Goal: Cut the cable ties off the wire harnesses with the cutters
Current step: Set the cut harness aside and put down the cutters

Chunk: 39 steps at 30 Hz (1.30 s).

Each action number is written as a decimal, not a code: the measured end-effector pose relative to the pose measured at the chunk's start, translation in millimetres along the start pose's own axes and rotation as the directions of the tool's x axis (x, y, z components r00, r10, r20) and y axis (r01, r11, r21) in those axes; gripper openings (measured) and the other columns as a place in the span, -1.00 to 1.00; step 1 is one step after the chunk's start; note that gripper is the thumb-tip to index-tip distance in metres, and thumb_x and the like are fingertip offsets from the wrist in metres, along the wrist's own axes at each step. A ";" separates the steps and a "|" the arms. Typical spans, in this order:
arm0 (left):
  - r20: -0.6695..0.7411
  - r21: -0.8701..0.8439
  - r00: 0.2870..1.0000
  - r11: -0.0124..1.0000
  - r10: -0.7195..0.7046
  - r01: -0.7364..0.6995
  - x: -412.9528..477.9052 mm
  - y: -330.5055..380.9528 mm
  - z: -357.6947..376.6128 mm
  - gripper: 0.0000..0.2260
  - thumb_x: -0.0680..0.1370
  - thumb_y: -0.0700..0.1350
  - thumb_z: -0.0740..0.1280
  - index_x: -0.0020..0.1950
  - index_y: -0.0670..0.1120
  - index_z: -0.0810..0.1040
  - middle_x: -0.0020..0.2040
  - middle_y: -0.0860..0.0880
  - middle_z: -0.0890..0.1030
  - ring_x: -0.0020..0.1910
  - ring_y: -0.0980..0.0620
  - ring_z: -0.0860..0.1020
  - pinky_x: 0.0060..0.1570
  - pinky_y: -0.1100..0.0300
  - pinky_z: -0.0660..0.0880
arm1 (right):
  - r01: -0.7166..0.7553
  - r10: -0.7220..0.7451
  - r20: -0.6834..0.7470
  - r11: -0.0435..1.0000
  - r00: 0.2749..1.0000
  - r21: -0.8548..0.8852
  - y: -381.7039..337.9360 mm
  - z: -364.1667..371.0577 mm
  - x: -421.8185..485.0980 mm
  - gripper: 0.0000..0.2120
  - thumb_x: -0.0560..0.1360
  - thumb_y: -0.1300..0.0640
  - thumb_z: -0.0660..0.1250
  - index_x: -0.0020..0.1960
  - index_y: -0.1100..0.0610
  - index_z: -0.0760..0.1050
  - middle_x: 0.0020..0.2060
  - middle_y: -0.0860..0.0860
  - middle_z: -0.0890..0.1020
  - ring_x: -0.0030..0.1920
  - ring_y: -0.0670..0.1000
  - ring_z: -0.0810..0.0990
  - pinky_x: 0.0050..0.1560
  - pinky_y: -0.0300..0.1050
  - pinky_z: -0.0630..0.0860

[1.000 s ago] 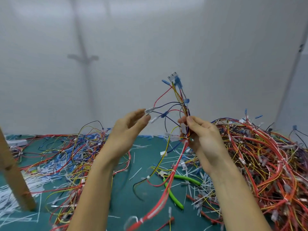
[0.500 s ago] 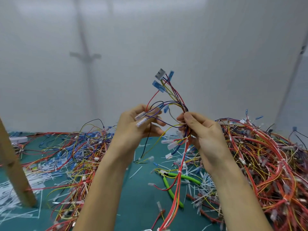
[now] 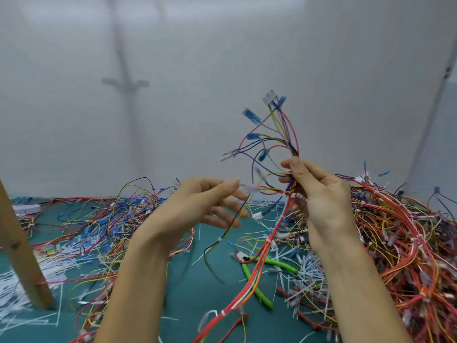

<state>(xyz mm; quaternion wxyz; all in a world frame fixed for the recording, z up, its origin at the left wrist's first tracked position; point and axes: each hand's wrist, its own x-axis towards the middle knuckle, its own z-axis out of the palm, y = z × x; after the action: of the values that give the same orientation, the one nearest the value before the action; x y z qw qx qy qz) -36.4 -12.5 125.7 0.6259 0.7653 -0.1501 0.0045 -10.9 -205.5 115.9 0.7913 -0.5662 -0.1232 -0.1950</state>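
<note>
My right hand [image 3: 319, 201] grips a wire harness [image 3: 284, 144] at its bundled middle and holds it up before me. Blue and clear terminals fan out above the hand. The harness's red tail [image 3: 249, 288] hangs to the mat and carries white cable ties [image 3: 223, 312]. My left hand [image 3: 197, 209] is to the left, with fingers mostly extended. Its thumb and forefinger tips meet on a clear connector [image 3: 251, 188] of one branch. The green-handled cutters [image 3: 257, 288] lie on the green mat [image 3: 193, 293] below the harness, and neither hand touches them.
A large heap of red and orange harnesses [image 3: 408, 243] fills the right side. Looser wires [image 3: 99, 219] spread at the left. White cut tie scraps [image 3: 306, 276] litter the mat. A wooden post [image 3: 22, 256] slants at the far left, and a white wall stands behind.
My left hand let the upper terminals go and moved down and left, now holding one clear connector. The right hand rose slightly, and the harness branches sprang up and spread.
</note>
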 end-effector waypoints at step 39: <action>0.128 0.092 0.991 0.994 0.047 -0.059 18.0 -17.9 22.1 -0.94 0.45 -0.15 0.48 -0.17 0.00 0.64 -0.24 -0.07 0.70 -0.32 0.05 0.62 -0.28 0.33 0.47 | -0.155 0.141 0.126 0.982 0.982 0.107 8.0 -10.0 5.5 -0.88 0.57 0.12 0.32 -0.02 0.13 0.61 -0.06 0.09 0.73 -0.13 -0.04 0.67 -0.25 -0.27 0.59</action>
<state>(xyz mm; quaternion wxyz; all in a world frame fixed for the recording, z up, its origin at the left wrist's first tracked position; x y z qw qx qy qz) -18.9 -34.7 107.3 0.5777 0.7888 -0.2089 -0.0198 -2.7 -213.6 108.1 0.8266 -0.5373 -0.1382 -0.0943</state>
